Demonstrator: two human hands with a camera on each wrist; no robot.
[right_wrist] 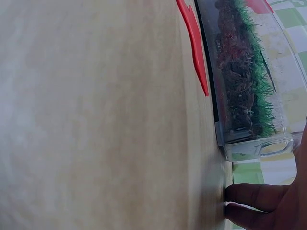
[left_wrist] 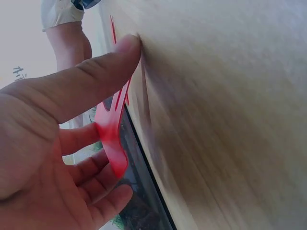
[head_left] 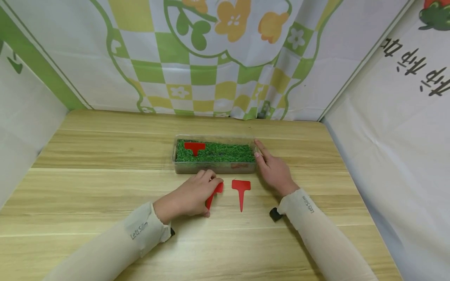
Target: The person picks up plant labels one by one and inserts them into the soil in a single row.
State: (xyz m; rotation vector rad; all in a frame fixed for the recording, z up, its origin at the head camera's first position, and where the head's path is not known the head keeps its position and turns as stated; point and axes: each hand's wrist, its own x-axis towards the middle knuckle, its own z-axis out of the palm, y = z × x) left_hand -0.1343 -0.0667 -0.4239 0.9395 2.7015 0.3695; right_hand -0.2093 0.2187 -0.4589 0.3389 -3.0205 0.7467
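Note:
In the head view, my left hand holds a red T-shaped marker in front of the box. The left wrist view has its thumb near the narrow end and fingers against the wide part of the marker. A second red marker lies on the table between my hands. Another stands upright in the green grass inside the clear box. My right hand is at the box's right end, fingers extended; two fingers reach the tabletop beside it.
The wooden table runs back to a checked, flowered curtain. White cloth walls stand on the left and the right. Dark bands are at both wrists.

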